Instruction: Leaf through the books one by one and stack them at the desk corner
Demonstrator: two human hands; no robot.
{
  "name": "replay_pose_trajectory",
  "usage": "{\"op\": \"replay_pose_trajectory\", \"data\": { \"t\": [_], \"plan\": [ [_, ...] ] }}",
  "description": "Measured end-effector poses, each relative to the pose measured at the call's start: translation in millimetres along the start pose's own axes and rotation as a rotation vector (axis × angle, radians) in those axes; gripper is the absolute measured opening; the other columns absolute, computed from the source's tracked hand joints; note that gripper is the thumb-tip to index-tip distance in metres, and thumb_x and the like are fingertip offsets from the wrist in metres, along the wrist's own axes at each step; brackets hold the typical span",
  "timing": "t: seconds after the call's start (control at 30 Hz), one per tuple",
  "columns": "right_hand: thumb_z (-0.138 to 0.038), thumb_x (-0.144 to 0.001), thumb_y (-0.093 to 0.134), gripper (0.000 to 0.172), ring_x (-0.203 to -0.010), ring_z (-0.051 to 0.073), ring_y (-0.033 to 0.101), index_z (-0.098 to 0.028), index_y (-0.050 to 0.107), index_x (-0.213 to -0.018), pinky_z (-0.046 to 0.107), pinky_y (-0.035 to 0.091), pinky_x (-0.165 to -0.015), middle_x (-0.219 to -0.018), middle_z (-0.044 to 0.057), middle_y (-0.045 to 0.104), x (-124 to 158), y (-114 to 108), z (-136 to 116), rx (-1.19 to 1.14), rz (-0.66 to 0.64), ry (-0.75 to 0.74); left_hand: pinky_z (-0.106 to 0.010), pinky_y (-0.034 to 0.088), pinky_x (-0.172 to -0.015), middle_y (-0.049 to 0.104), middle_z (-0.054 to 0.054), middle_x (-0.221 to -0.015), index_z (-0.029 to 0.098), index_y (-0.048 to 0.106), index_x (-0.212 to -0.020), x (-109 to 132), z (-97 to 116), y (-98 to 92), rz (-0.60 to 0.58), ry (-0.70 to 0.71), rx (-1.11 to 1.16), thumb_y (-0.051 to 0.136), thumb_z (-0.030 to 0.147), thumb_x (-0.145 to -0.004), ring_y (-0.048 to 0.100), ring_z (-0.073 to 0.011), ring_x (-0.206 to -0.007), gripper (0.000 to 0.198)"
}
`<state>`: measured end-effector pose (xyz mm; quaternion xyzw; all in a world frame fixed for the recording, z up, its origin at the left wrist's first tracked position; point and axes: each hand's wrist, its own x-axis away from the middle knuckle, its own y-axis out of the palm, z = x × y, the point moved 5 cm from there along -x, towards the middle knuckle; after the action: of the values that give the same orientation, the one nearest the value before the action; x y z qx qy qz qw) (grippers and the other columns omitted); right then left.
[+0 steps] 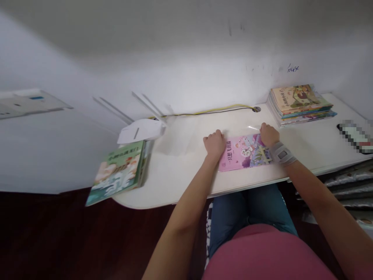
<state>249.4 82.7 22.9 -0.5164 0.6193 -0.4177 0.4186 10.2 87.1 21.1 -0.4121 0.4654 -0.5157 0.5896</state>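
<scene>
1. White desk [180, 171] against a white wall fills the view. A pink book [244, 152] lies flat on it near the front edge, just above the person's lap.
2. The left hand [215, 144] rests on the pink book's left end. Its fingers are curled under into a loose fist and the knuckles are down; whether it pinches anything cannot be told.
3. The right hand [268, 134] sits at the pink book's far right corner, curled closed in the same way. A grey wristband [281, 153] on that wrist lies over the book's right end.
4. A clear plastic sheet [186, 136] spreads over the desk from the pink book towards its far left.
5. Well left of the pink book, a green book [119, 171] tops a small pile overhanging the desk's edge, with a white device [141, 130] just behind it.
6. Far right of the pink book, a stack of books [301, 104] sits by the wall.
7. Beyond the pink book, a yellow cable [210, 111] runs along the wall.
</scene>
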Motion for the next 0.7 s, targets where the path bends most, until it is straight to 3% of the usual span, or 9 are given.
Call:
{"op": "replay_pose_trajectory", "data": {
  "t": [0.13, 0.27, 0.33, 0.43, 0.53, 0.7],
  "plan": [
    [-0.008, -0.091, 0.036, 0.03, -0.101, 0.025, 0.06, -0.01, 0.051, -0.117, 0.031, 0.044, -0.079, -0.112, 0.021, 0.061, 1, 7, -19, 0.159, -0.005, -0.009, -0.042, 0.036, -0.086, 0.068, -0.017, -0.099, 0.012, 0.055, -0.104, 4, 0, 4.6, 0.021, 0.024, -0.126, 0.03, 0.022, -0.093, 0.062, -0.0297, -0.1, 0.029],
    [-0.006, -0.09, 0.036, 0.029, -0.099, 0.024, 0.063, -0.009, 0.05, -0.116, 0.03, 0.046, -0.079, -0.11, 0.02, 0.062, -5, 10, -20, 0.18, -0.015, -0.01, -0.043, 0.037, -0.088, 0.068, -0.017, -0.101, 0.011, 0.052, -0.116, 5, -1, 0.4, 0.01, -0.013, -0.125, 0.033, 0.022, -0.093, 0.062, -0.0297, -0.101, 0.032],
    [-0.005, -0.091, 0.034, 0.03, -0.099, 0.024, 0.063, -0.01, 0.05, -0.116, 0.03, 0.046, -0.08, -0.109, 0.02, 0.063, -7, 11, -19, 0.179, -0.015, -0.02, -0.044, 0.038, -0.092, 0.066, -0.019, -0.112, 0.011, 0.045, -0.13, 8, 5, -6.0, 0.023, -0.007, -0.126, 0.035, 0.021, -0.092, 0.06, -0.0298, -0.108, 0.04],
    [-0.008, -0.093, 0.033, 0.029, -0.099, 0.024, 0.064, -0.01, 0.049, -0.116, 0.03, 0.046, -0.079, -0.108, 0.019, 0.064, -7, 14, -16, 0.176, -0.016, -0.024, -0.047, 0.031, -0.105, 0.047, -0.021, -0.141, 0.01, 0.037, -0.14, 21, 26, -11.2, 0.035, 0.115, -0.147, 0.03, 0.02, -0.093, 0.045, -0.0283, -0.129, 0.048],
    [-0.011, -0.092, 0.035, 0.029, -0.098, 0.026, 0.064, -0.009, 0.048, -0.118, 0.033, 0.046, -0.079, -0.108, 0.02, 0.064, -9, 14, -12, 0.147, -0.003, -0.02, -0.048, 0.025, -0.112, 0.038, -0.018, -0.15, 0.007, 0.041, -0.139, 40, 51, 1.6, -0.064, 0.255, -0.145, 0.023, 0.028, -0.097, 0.032, -0.0281, -0.139, 0.05],
    [-0.008, -0.087, 0.038, 0.037, -0.097, 0.028, 0.063, -0.009, 0.047, -0.123, 0.038, 0.047, -0.082, -0.107, 0.019, 0.066, -16, 1, -2, 0.068, -0.013, -0.034, -0.053, 0.021, -0.114, 0.029, -0.016, -0.154, 0.006, 0.031, -0.147, 57, 62, 27.7, -0.113, 0.263, -0.119, 0.015, 0.041, -0.098, 0.024, -0.0307, -0.143, 0.062]
  ]
}}
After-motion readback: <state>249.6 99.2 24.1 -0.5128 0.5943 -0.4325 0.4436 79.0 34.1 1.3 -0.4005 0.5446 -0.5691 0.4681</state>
